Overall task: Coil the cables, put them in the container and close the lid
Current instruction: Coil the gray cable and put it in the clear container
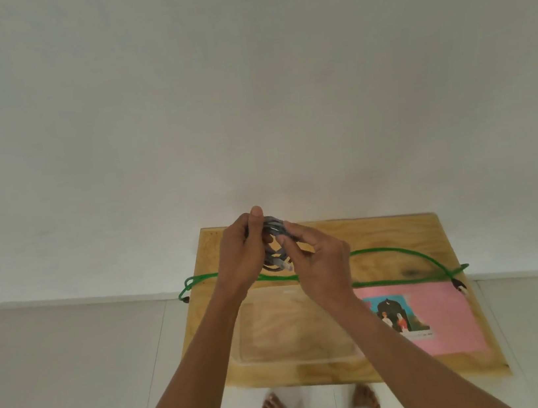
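Hovering above a low light-wood plywood table, a coiled grey cable is gripped by the left hand w/ fingers curled round the loops, while its end is pinched by the right hand. A long green cable is draped uncoiled across the table. A clear plastic container is seen on the table's near side, next to a pink printed lid.

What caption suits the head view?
Both hands, left hand and right hand, coil a grey cable above a clear container; green cable waits.
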